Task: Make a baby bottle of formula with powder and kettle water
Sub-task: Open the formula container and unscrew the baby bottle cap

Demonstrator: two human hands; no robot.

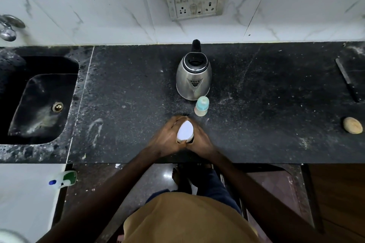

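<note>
I am working at the black counter [138, 85], which is spreading out to either side of my hands, with the sink [39, 104] lying well off beyond my left hand [166, 136]. The kettle [193, 79] is sitting straight ahead of both hands, apart from them. My left hand and my right hand [201, 139] are both curling round the powder tin [185, 130], fingers meeting on its far side and thumbs on its near side, so only its white lid is showing between them. The baby bottle [201, 106] is standing just past my right fingertips, between them and the kettle.

I am judging that if I am forcing the lid too hard, the tin could be jerking forward into the bottle and tipping it, or throwing powder across the counter. The bottle is wearing its cap, so nothing can be going in yet.

The tin is standing upright, long axis vertical, lid facing up at me. The bottle is upright too, teal cap pointing up. The kettle's spout is pointing back toward my hands, its handle away.
</note>
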